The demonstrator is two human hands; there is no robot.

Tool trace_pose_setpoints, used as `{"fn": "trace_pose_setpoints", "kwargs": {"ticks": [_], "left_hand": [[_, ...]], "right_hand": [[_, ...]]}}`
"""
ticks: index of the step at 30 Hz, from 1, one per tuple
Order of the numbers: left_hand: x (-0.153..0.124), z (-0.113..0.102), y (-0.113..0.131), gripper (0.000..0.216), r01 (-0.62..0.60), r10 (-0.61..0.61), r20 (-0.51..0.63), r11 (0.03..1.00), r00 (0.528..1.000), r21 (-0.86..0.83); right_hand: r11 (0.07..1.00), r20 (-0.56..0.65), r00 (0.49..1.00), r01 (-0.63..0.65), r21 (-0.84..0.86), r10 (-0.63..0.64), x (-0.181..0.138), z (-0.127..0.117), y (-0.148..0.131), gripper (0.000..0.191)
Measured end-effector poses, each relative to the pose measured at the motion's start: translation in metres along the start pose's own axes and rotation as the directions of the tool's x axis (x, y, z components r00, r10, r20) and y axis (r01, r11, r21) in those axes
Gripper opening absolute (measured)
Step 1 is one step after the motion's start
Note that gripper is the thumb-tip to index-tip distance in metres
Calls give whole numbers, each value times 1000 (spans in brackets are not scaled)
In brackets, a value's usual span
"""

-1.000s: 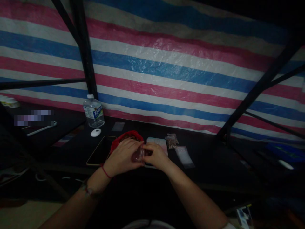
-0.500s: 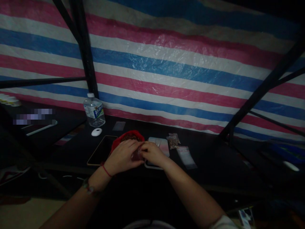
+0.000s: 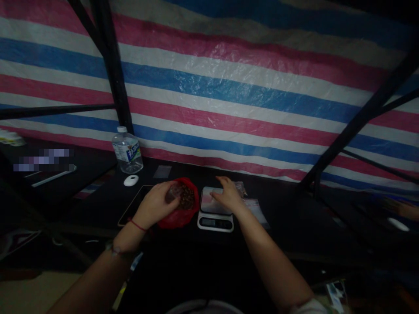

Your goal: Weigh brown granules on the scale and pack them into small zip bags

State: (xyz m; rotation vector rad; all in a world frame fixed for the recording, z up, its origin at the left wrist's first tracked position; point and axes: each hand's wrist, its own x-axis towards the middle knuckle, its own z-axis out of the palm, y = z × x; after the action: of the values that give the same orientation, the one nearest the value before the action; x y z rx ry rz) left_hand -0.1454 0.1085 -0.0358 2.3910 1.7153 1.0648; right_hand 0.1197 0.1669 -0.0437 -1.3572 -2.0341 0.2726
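My left hand point(image 3: 156, 204) is closed around a small, see-through, cup-like plastic container point(image 3: 174, 192), tilted over the red bag point(image 3: 176, 220). Brown, grain-like pieces point(image 3: 187, 197) fill the open bag. My right hand point(image 3: 230, 195) hovers over the pan of a white digital scale point(image 3: 215, 223), thumb and fingers apart, with nothing visible between them. Partly hidden behind the right hand and forearm lie a filled clear bag point(image 3: 241, 188) and flat clear zip bags point(image 3: 258, 210).
A dark tablet-like slab point(image 3: 132, 209) lies left of the red bag. Behind it are a white mouse point(image 3: 131, 180), a large clear bottle point(image 3: 128, 152) and one flat clear bag point(image 3: 162, 172). Black metal posts point(image 3: 114, 74) frame the table. Another person's hand point(image 3: 407, 209) shows at far right.
My hands have moved apart. The left has gone left over the red bag with the clear container; the right has let go and shifted right over the scale, uncovering its display.
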Motion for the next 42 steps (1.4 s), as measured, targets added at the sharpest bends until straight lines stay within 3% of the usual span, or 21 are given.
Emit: {"fn": "trace_pose_setpoints", "kwargs": {"ticks": [3, 6, 11, 15, 22, 29, 33, 37, 42], "left_hand": [[3, -5, -12, 42, 142, -143, 80, 990, 986, 18], [4, -2, -19, 36, 180, -186, 180, 982, 966, 50], [5, 14, -28, 25, 144, -168, 220, 982, 961, 121], [5, 23, -34, 20, 147, -177, 271, 981, 946, 128], [6, 25, -33, 22, 232, -262, 362, 965, 895, 124], [5, 28, -35, 17, 305, -311, 350, 949, 883, 74], [4, 31, -38, 17, 326, -317, 334, 945, 888, 29], [3, 32, -44, 18, 332, -308, 309, 943, 900, -26], [3, 27, -50, 21, 347, -323, 242, 935, 915, -66]], "right_hand": [[986, 163, 981, -77, -145, 101, -3, 8, 23, 58], [984, 203, 972, -88, -154, 119, -6, 19, 28, 54], [998, 179, 982, 65, 27, -69, 1, 29, -2, 54], [963, 276, 922, 258, 82, -270, 14, 38, -37, 55], [889, 460, 866, 355, -290, -195, 29, 63, -52, 31], [925, 550, 798, 364, -111, -248, 35, 77, -52, 22], [951, 510, 815, 309, 20, -275, 37, 80, -51, 19], [985, 455, 874, 137, 106, -171, 35, 85, -43, 31], [979, 438, 893, 10, 201, -99, 32, 87, -40, 41]]}}
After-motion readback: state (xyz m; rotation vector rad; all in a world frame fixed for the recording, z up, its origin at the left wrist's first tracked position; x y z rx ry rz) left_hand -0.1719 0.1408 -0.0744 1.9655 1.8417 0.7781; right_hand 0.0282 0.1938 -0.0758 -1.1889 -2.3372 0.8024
